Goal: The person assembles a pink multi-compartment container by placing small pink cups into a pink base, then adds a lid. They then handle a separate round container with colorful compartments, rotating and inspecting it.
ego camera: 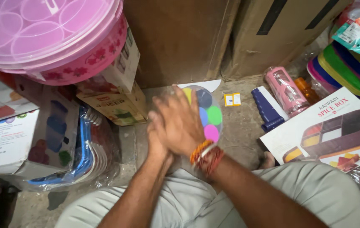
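A round clear box (210, 114) with small lids in blue, green, pink and yellow lies on the floor in front of me. My right hand (179, 120) lies flat across its top with fingers spread, threads tied at the wrist. My left hand (156, 139) sits under and beside the right hand, mostly hidden, against the box's left side. How the left hand grips is hidden.
Pink round containers (49, 38) stacked upper left over printed cartons (116, 99). A flat printed box (327, 131) lies right. A pink bottle (284, 90) and blue piece (266, 110) lie behind it. Brown cartons (239, 33) stand at the back. Coloured lids (344, 69) stacked far right.
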Available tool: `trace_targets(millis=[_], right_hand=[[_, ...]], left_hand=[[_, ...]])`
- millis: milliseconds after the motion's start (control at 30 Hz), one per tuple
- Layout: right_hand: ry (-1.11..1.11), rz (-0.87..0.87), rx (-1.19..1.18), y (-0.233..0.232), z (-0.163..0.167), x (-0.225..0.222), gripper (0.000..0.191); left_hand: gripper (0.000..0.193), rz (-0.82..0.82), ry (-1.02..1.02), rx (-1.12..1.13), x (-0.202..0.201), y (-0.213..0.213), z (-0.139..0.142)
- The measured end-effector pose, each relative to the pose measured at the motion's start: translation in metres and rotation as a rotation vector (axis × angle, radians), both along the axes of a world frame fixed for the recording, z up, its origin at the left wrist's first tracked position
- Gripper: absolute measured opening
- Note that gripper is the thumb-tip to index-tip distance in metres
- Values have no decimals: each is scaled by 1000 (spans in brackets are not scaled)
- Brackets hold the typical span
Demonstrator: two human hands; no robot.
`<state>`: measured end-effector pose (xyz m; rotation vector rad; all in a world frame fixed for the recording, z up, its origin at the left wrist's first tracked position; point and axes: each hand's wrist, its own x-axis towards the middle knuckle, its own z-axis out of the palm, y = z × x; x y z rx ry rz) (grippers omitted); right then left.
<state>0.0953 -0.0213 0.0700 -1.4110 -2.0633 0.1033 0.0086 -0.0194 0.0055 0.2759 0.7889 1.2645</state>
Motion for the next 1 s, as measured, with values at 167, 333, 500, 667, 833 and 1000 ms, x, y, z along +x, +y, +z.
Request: trace_targets(millis=[167, 333, 500, 667, 833, 1000], right_hand=[[84, -86, -35, 51, 2, 41, 41], [184, -423, -461, 54, -19, 77, 57], [248, -437, -216, 44, -29, 67, 46], [24, 17, 227, 31, -2, 63, 36], [-174, 408, 78, 30, 13, 56, 28], [36, 148, 73, 38, -5, 71, 30]], left_hand=[[47, 125, 269, 62, 4, 7, 14], [43, 230, 251, 6, -4, 15, 23], [43, 221, 291, -5, -1, 16, 23], [39, 58, 115, -85, -8, 17, 13], [33, 11, 293, 9, 4, 17, -6], [39, 69, 367, 94, 2, 15, -4]])
